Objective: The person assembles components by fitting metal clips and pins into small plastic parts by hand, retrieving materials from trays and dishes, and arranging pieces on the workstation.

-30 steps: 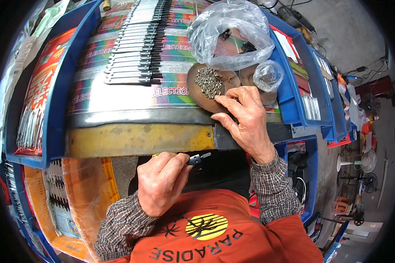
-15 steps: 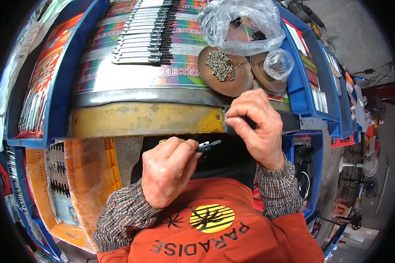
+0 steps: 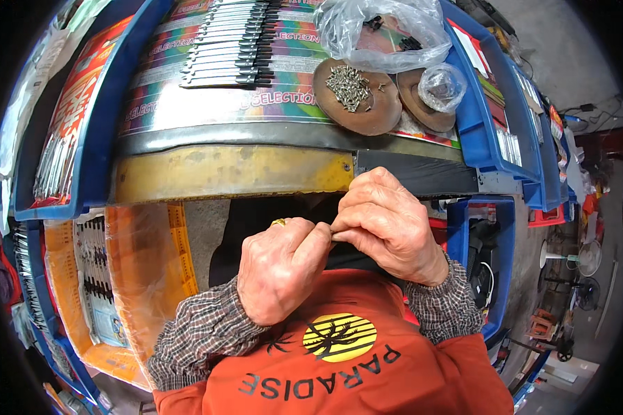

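Just in front of my chest, below the bench edge, my two hands meet at the fingertips. My left hand is closed, thumb against forefinger, around the black cylindrical part with a thin metal shank seen half a second ago; the fingers now hide it. Touching it from the right, my right hand is pinched closed, and whatever lies in that pinch cannot be made out. On the bench ahead, a brown dish holds a heap of small metal pins or screws. Left of it lies a row of silver tools with black ends.
A clear plastic bag with black parts and a second brown dish holding a small bag sit at the right. Blue bins flank the bench. A yellow strip edges it; an orange crate stands lower left.
My right hand has come down and left from the bench edge to meet my left hand. The left hand has shifted slightly right, and the black part has gone out of sight.
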`<state>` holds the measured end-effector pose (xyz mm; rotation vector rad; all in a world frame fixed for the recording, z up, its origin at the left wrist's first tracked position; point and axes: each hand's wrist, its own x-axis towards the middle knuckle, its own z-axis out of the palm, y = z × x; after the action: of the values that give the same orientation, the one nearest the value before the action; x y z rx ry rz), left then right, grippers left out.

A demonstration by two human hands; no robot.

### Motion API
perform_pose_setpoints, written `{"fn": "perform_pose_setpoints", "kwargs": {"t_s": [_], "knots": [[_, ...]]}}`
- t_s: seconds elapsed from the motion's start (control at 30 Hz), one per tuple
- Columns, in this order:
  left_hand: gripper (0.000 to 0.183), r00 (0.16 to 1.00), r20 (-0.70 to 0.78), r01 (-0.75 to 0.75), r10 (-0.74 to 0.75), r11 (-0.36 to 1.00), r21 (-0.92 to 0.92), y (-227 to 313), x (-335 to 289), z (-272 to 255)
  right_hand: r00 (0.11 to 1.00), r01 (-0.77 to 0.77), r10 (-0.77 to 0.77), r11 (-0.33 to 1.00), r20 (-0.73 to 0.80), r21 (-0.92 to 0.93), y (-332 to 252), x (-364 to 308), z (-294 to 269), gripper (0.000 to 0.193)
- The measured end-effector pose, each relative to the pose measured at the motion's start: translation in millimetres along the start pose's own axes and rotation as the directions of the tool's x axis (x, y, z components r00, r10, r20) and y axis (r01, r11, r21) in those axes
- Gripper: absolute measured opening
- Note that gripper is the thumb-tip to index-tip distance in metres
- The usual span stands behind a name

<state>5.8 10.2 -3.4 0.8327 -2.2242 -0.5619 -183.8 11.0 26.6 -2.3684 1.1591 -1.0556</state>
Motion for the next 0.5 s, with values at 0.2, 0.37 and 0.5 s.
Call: {"fn": "perform_pose_setpoints", "kwargs": {"t_s": [0.2, 0.37, 0.5], "knots": [[0.025, 1.000, -0.018, 0.000, 0.000, 1.000, -0.025, -1, -1, 6, 0.999, -0.037, 0.038, 0.997, -0.012, 0.068, 3, -7, 2, 0.024], [0.019, 0.996, -0.084, -0.040, 0.036, 0.998, -0.046, -1, -1, 11, 0.998, -0.054, 0.057, 0.996, -0.032, 0.077, 1, -10, 3, 0.022], [0.019, 0.993, -0.108, -0.058, 0.050, 0.996, -0.066, 0, 0, 14, 0.993, -0.089, 0.101, 0.982, -0.062, 0.165, 0, -12, 5, 0.017]]}}
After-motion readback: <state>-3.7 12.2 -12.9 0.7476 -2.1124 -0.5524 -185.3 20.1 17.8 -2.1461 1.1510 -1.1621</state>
